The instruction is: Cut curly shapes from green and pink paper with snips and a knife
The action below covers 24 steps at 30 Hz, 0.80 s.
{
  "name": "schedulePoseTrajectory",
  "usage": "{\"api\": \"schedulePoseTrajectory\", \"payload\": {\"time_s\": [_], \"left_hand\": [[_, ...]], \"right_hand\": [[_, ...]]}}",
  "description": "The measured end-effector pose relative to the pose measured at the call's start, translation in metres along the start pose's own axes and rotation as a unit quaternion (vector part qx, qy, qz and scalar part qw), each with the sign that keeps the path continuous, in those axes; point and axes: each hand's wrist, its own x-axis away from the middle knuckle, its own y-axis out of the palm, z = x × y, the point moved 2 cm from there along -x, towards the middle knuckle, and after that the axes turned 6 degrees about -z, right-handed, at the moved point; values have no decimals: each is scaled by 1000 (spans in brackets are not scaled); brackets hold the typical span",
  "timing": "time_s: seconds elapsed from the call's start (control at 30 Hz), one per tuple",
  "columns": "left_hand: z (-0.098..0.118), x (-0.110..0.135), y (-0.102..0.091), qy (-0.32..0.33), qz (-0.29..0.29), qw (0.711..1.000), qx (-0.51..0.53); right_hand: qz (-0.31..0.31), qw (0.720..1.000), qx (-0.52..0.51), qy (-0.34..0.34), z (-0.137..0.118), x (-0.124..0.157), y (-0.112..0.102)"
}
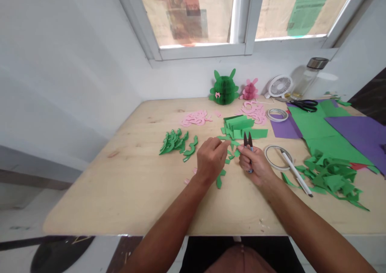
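Observation:
My right hand (255, 163) is closed around a pair of small thread snips (249, 139), their dark blades pointing up and away from me. Its thumb and fingertip also meet a small green paper piece (234, 145) between the hands. My left hand (211, 158) is pinched at the other side of that piece; its fingertips are partly hidden. Green scraps (230, 158) lie below the fingers, and a curved green cutout (221, 179) rests beside my left wrist. Just beyond the hands is a stack of folded green strips (239, 125).
Left of the hands lie curled green cutouts (173, 141) and pink cutouts (196, 118). To the right are tape rolls (277, 115), a white pen (297, 173), green offcuts (334, 178), purple sheets (358, 134) and black scissors (304, 105). A green paper figure (223, 91), fan (280, 86) and bottle (309, 78) stand behind.

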Motion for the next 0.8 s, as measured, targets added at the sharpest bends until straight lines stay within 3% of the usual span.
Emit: {"api": "schedulePoseTrajectory", "payload": {"time_s": [0.1,0.2,0.33,0.43,0.5,0.57,0.8], "left_hand": [[-9,1,1,-96,-1,993,74],[-24,2,3,-258,12,941,220],[-35,2,8,-420,11,784,458],[-35,-1,10,-459,-17,661,593],[-32,-3,10,-462,-44,614,639],[-29,-4,8,-454,-76,606,648],[-20,-1,8,-437,-135,654,603]], "right_hand": [[6,1000,2,-12,-1,0,0],[9,1000,11,-20,-1,0,0],[12,999,29,-26,0,0,1],[16,999,43,-29,0,0,2],[21,998,53,-30,1,1,3],[26,997,62,-30,1,1,4],[41,994,94,-30,3,-1,5]]}}
